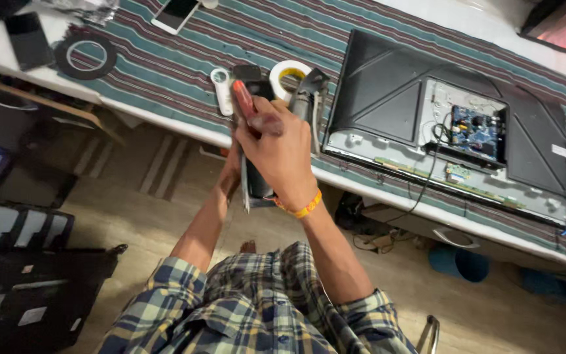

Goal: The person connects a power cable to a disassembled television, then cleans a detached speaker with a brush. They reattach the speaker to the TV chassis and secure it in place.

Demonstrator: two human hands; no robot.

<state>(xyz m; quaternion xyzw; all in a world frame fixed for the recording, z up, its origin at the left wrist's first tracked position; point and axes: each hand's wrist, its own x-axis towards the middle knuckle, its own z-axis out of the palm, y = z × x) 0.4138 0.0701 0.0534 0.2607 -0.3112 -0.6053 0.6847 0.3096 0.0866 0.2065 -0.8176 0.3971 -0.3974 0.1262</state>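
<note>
Overhead: right hand clenched on red-handled screwdriver, raised at table edge. Left hand mostly hidden behind right, gripping dark flat panel held upright; grip details unclear. Opened television back flat on striped cloth, blue circuit board inside open housing. White tape roll, black tape ring, phone nearby.

Long bench runs diagonally, white edge, striped cloth on top. Tan floor below, lit patchy, darker toward the left. Drawer handle under the bench. Blue tub on the floor beneath. Dark panels stacked lower left.
</note>
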